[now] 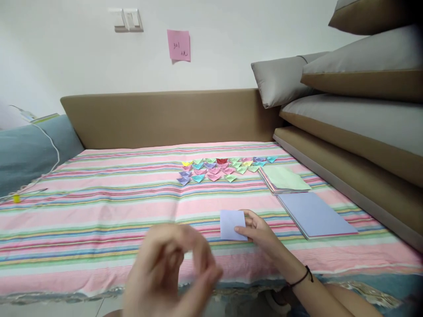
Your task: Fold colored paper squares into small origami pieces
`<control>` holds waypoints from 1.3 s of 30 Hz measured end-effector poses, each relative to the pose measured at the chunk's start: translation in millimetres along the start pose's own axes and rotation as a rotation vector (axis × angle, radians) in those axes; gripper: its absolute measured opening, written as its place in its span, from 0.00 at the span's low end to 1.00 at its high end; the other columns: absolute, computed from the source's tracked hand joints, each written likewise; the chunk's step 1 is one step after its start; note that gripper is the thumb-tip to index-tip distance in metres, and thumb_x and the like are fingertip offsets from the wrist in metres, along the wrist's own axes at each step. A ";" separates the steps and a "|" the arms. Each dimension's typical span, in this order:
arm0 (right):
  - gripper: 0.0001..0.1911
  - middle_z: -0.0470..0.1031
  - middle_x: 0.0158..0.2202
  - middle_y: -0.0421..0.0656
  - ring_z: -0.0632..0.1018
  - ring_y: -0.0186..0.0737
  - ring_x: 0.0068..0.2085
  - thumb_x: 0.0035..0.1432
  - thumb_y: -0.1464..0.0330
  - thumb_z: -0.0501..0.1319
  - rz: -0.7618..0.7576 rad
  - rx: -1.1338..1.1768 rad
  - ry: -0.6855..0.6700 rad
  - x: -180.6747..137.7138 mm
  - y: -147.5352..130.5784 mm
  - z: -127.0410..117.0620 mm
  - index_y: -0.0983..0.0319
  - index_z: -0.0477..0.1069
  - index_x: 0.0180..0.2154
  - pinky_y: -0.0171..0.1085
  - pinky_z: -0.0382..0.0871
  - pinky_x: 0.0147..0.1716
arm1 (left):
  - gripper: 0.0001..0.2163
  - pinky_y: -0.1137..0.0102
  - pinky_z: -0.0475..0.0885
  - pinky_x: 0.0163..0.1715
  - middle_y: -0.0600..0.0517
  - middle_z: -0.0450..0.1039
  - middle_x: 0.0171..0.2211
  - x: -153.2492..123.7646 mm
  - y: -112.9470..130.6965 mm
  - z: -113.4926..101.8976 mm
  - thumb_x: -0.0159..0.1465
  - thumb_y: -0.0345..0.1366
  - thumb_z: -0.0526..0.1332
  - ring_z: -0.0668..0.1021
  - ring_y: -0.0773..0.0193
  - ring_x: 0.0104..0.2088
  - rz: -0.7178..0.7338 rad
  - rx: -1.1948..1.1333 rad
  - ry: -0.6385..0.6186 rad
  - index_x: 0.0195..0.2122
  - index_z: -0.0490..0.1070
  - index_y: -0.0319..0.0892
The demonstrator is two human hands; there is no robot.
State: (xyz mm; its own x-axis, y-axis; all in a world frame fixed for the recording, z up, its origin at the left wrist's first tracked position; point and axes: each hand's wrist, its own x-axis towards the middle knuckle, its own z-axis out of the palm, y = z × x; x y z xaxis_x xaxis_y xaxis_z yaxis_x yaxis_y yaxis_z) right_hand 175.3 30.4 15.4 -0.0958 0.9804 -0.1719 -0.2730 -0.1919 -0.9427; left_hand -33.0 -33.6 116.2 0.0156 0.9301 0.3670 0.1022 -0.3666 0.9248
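Note:
A small pale-lilac square of paper (230,225) is held flat in my right hand (259,233), the thumb on its face and the fingers behind it. The hand hovers over the front part of the striped cloth (109,246). My left hand (172,268) is close to the camera and a little blurred. Its fingers are curled, with thumb and forefinger tips meeting, and no object shows between them. Farther back stand several rows of small folded paper boats (214,176) in pink, green, blue, purple, yellow and red.
To the right lie a stack of light-green paper (287,178) and a stack of blue paper (317,213). Large grey-brown cushions (360,119) are piled beyond them. At the left are a white cable (49,136) and a small yellow object (16,198). A pink note (179,45) hangs on the wall.

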 end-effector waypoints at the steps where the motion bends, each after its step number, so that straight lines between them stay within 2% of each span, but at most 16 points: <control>1: 0.25 0.77 0.34 0.42 0.76 0.40 0.32 0.39 0.66 0.70 -0.008 0.017 -0.003 0.0 1.3 -0.9 0.60 0.64 0.41 0.34 0.65 0.29 | 0.09 0.71 0.73 0.26 0.53 0.72 0.23 6.7 -5.3 1.6 0.49 0.35 0.68 0.75 0.64 0.25 -0.062 0.002 -0.060 0.30 0.70 0.45; 3: 0.23 0.77 0.36 0.43 0.77 0.41 0.35 0.41 0.67 0.69 -0.021 0.046 -0.010 -0.5 4.0 -2.1 0.61 0.65 0.40 0.36 0.67 0.32 | 0.06 0.72 0.73 0.27 0.53 0.74 0.22 21.2 -25.4 4.7 0.49 0.32 0.68 0.76 0.64 0.25 -0.181 -0.021 -0.117 0.27 0.72 0.43; 6: 0.23 0.77 0.35 0.43 0.77 0.42 0.36 0.40 0.67 0.70 -0.010 0.038 0.007 -2.6 6.3 -1.4 0.61 0.66 0.40 0.37 0.68 0.34 | 0.06 0.70 0.73 0.28 0.50 0.76 0.24 33.4 -63.4 8.5 0.51 0.35 0.65 0.77 0.61 0.26 -0.355 -0.054 -0.132 0.29 0.74 0.39; 9: 0.23 0.78 0.34 0.43 0.77 0.42 0.36 0.40 0.65 0.70 0.003 -0.009 0.028 -5.7 5.4 1.8 0.61 0.67 0.40 0.37 0.68 0.35 | 0.09 0.70 0.72 0.29 0.50 0.75 0.24 30.4 -86.3 10.8 0.58 0.39 0.59 0.77 0.62 0.27 -0.315 0.021 -0.196 0.34 0.73 0.39; 12: 0.24 0.77 0.36 0.44 0.76 0.44 0.38 0.41 0.64 0.69 0.012 -0.017 0.015 -8.5 4.2 5.7 0.61 0.67 0.42 0.40 0.68 0.38 | 0.13 0.71 0.68 0.27 0.54 0.71 0.19 23.3 -91.8 13.8 0.64 0.40 0.51 0.74 0.63 0.23 -0.231 0.269 -0.233 0.43 0.70 0.43; 14: 0.25 0.77 0.38 0.45 0.76 0.45 0.39 0.41 0.64 0.69 0.024 -0.009 -0.007 -9.7 4.6 7.8 0.61 0.66 0.42 0.40 0.69 0.38 | 0.13 0.71 0.66 0.27 0.54 0.71 0.21 21.1 -92.6 17.4 0.64 0.41 0.50 0.74 0.62 0.24 -0.242 0.361 -0.239 0.46 0.67 0.44; 17: 0.24 0.77 0.37 0.43 0.77 0.43 0.38 0.41 0.66 0.69 0.030 -0.011 -0.065 -10.6 7.6 9.3 0.60 0.65 0.42 0.39 0.69 0.37 | 0.12 0.72 0.67 0.30 0.51 0.74 0.30 22.1 -96.6 24.9 0.61 0.43 0.55 0.76 0.62 0.31 -0.321 0.202 -0.267 0.43 0.67 0.44; 21: 0.24 0.77 0.34 0.41 0.77 0.41 0.36 0.41 0.68 0.69 0.042 -0.061 -0.140 -11.3 12.1 8.1 0.60 0.63 0.41 0.39 0.69 0.36 | 0.12 0.75 0.63 0.22 0.56 0.67 0.20 26.5 -103.2 31.6 0.53 0.43 0.64 0.70 0.68 0.22 -0.511 -0.144 -0.296 0.28 0.67 0.39; 23: 0.24 0.78 0.33 0.41 0.77 0.40 0.34 0.42 0.68 0.69 0.042 -0.084 -0.147 -11.6 12.6 6.5 0.60 0.63 0.41 0.37 0.69 0.34 | 0.13 0.76 0.63 0.22 0.57 0.65 0.18 28.2 -103.7 31.6 0.50 0.42 0.67 0.68 0.71 0.20 -0.591 -0.238 -0.250 0.26 0.66 0.38; 26: 0.23 0.78 0.29 0.41 0.76 0.37 0.29 0.42 0.67 0.69 0.035 -0.127 -0.078 -11.1 10.5 3.9 0.61 0.64 0.41 0.35 0.68 0.29 | 0.12 0.77 0.64 0.23 0.55 0.69 0.21 30.1 -102.9 28.8 0.50 0.40 0.66 0.70 0.71 0.22 -0.656 -0.296 -0.178 0.26 0.66 0.38; 30: 0.22 0.77 0.27 0.39 0.77 0.38 0.30 0.41 0.66 0.70 0.004 -0.089 0.062 -8.8 6.1 -0.1 0.60 0.65 0.38 0.36 0.70 0.31 | 0.14 0.76 0.67 0.24 0.57 0.68 0.22 30.2 -106.2 26.0 0.51 0.36 0.66 0.72 0.70 0.23 -0.618 -0.315 -0.220 0.31 0.60 0.41; 34: 0.24 0.77 0.28 0.39 0.77 0.38 0.31 0.41 0.65 0.70 -0.071 -0.050 0.175 -6.7 4.4 -4.2 0.60 0.65 0.40 0.37 0.71 0.33 | 0.18 0.73 0.69 0.25 0.58 0.68 0.30 26.4 -109.3 27.0 0.52 0.33 0.65 0.73 0.69 0.24 -0.503 -0.334 -0.416 0.38 0.55 0.46; 37: 0.25 0.78 0.27 0.40 0.78 0.39 0.30 0.41 0.64 0.70 -0.091 -0.062 0.176 -6.6 2.7 -5.3 0.61 0.65 0.41 0.38 0.71 0.33 | 0.14 0.76 0.65 0.22 0.57 0.64 0.31 23.0 -107.7 28.5 0.53 0.30 0.63 0.68 0.74 0.22 -0.416 -0.184 -0.583 0.40 0.62 0.45; 39: 0.23 0.78 0.27 0.41 0.78 0.40 0.31 0.42 0.63 0.69 -0.098 -0.067 0.157 -7.5 0.3 -4.9 0.61 0.65 0.41 0.39 0.71 0.34 | 0.12 0.77 0.58 0.18 0.58 0.61 0.27 21.9 -106.2 29.6 0.52 0.29 0.63 0.62 0.76 0.19 -0.361 -0.027 -0.630 0.38 0.68 0.43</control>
State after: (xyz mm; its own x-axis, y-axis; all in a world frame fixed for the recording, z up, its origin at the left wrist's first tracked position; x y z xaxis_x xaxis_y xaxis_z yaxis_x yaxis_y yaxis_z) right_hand 180.7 23.3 15.0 0.0804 0.9900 -0.1160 -0.2088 -0.0971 -0.9731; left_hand -14.0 26.5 23.0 0.5566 0.8267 -0.0819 0.1851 -0.0272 0.9824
